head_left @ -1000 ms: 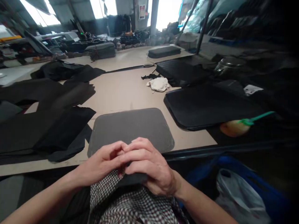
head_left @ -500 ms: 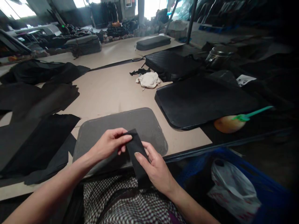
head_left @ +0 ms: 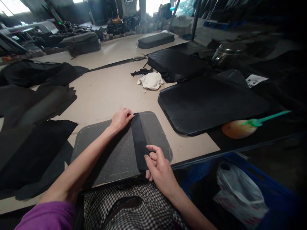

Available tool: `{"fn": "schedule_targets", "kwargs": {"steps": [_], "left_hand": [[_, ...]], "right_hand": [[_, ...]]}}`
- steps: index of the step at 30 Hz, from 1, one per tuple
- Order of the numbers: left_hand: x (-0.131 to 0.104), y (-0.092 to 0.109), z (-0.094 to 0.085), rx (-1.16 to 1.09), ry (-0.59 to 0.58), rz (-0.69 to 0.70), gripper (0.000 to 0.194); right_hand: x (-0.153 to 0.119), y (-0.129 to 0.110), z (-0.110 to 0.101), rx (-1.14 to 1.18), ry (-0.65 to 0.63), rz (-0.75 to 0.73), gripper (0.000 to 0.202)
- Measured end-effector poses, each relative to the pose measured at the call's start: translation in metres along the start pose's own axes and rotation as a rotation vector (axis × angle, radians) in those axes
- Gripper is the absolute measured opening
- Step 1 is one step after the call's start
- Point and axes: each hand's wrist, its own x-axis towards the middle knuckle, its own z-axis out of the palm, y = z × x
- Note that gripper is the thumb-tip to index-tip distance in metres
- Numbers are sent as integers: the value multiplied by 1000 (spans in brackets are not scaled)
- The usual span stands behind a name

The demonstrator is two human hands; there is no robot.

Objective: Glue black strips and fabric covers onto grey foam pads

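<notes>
A black fabric strip [head_left: 139, 143] lies across a grey rounded panel [head_left: 107, 153], running from its far edge to near the front edge. My left hand [head_left: 122, 118] is closed, with thumb and forefinger pinching the far end of the strip at the panel's far edge. My right hand [head_left: 159, 167] hovers at the strip's near right side. Its thumb and forefinger are apart and the other fingers are bent, with nothing visible between them. Whether its fingertips touch the strip is hard to tell.
Black fabric pieces [head_left: 38, 153] are heaped on the left. A stack of black panels [head_left: 211, 105] lies to the right, beside an orange-yellow object with a green stem [head_left: 240, 128]. A crumpled white cloth [head_left: 151, 80] sits further back. Below right, a blue crate [head_left: 203, 172] holds a plastic bag [head_left: 240, 195].
The strip has gone from being held in both hands above my lap to lying flat on the panel. My left hand moved forward to the far edge; my right hand let go.
</notes>
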Motion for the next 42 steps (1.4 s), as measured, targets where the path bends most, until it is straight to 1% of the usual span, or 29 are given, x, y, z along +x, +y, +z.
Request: {"fn": "schedule_targets", "kwargs": {"steps": [6,12,14,16,17,18,20,21,23,28,31,37,42], "left_hand": [[5,-5,2,37,-43,-31,14],[3,-4,1,86,-37,-37,14],[1,0,1,118,-5,-29,14],[-3,5,0,176,41,19,15],[-5,7,0,217,52,67,15],[-6,10,0,263,48,127,15],[-11,15,1,351,9,246,22],[-13,16,1,384,-10,282,26],[-20,19,1,415,-22,294,29],[-41,21,0,401,-20,240,31],[-49,22,0,391,-32,218,34],[-55,25,1,391,-18,213,37],[-56,26,1,373,-9,216,39]], "right_hand": [[3,-3,0,-25,-16,-15,31],[3,-3,2,-23,-12,-14,28],[3,-3,1,-30,-9,-16,27],[3,-2,-1,-38,-2,-23,24],[4,-2,-2,-38,3,-26,24],[4,-2,-3,-39,8,-27,23],[5,-1,-4,-44,13,-25,22],[5,0,-5,-48,10,-21,21],[5,1,-5,-69,0,-22,19],[2,2,-3,-261,9,-63,16],[1,4,-2,-370,18,-85,15],[3,7,-3,-563,41,-147,10],[7,4,-2,-719,6,-110,8]]}}
